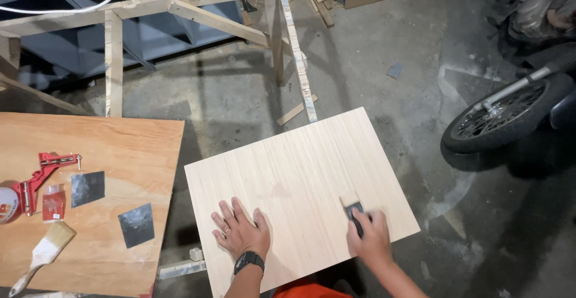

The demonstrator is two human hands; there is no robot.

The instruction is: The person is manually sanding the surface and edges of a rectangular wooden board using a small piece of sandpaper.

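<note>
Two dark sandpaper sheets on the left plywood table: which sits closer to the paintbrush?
The lower sandpaper sheet, just right of the paintbrush. The other sheet lies higher up, beside the red clamp.

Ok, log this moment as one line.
left hand flat on pale board | right hand pressing sanding block on board

A pale wooden panel (pixel 300 172) is seen lying flat above the concrete floor (pixel 372 70). On the plywood desk (pixel 120 148) to the left are laid a red corner clamp (pixel 42 172), two dark sandpaper sheets (pixel 87 187), a paintbrush (pixel 45 253) and a red packet (pixel 53 205).
</note>
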